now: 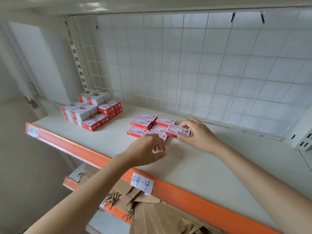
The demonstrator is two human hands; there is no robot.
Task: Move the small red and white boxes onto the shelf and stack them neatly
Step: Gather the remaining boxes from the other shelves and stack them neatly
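Observation:
Several small red and white boxes (142, 123) lie flat in a tight group in the middle of the white shelf (194, 162). My right hand (197, 134) grips one more red and white box (178, 131) at the group's right end, slightly above its neighbours. My left hand (148, 149) hovers at the near edge of the group with fingers loosely curled, holding nothing, and hides part of the front box. A taller stack of the same boxes (92, 109) stands at the shelf's back left.
An orange front rail (185, 193) carries a paper label "04-4" (141, 183). A white wire grid (185, 65) backs the shelf. Brown cardboard sheets (152, 213) lie on the lower shelf below. A slotted upright (76, 58) stands at the back left.

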